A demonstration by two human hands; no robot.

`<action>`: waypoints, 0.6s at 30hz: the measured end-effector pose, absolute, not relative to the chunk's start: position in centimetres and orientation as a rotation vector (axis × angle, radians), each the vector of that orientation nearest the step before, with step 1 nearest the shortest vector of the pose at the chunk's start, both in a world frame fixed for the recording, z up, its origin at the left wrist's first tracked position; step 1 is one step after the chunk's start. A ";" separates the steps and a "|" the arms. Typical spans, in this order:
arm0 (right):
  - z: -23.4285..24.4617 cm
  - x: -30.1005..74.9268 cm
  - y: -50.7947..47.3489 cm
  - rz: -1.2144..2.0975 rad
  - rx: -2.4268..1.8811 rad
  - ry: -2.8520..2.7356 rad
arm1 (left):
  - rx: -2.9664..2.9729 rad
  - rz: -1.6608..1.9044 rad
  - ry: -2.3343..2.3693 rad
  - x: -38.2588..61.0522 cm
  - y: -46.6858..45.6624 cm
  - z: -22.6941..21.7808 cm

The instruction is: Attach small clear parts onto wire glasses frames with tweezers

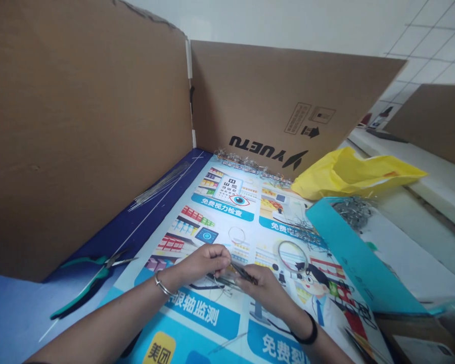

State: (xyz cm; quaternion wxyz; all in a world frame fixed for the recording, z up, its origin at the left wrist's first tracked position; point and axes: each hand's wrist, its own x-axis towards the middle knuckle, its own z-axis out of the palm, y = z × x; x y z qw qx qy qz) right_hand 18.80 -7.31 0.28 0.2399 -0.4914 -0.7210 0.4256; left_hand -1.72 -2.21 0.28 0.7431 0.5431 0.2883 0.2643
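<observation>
My left hand (208, 263) is pinched closed on a thin wire piece (227, 277) just above a printed poster (227, 212) that covers the table. My right hand (263, 288) is closed round a small dark pair of pliers (244, 273), whose tip meets the wire between the two hands. A silver bangle sits on my left wrist and a black band on my right. A bent wire ring (237, 235) lies on the poster just beyond my hands.
Teal-handled pliers (87, 283) lie at the left. A bundle of straight wires (159, 187) rests by the cardboard wall (79, 126). Finished wire pieces (250, 164) line the back. A yellow bag (349, 172) and a teal box (349, 247) of metal parts (352, 210) stand right.
</observation>
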 end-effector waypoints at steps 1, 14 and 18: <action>0.4 18.9 -7.3 1.190 -1.345 -1.975 | 1.189 0.578 0.623 -1.7 -2.2 0.2; 1.6 19.7 -7.0 1.097 -1.251 -2.275 | 1.210 0.448 0.561 -1.8 -2.2 0.3; 1.8 19.7 -7.2 0.977 -1.271 -2.360 | 1.211 0.428 0.539 -1.9 -2.2 0.2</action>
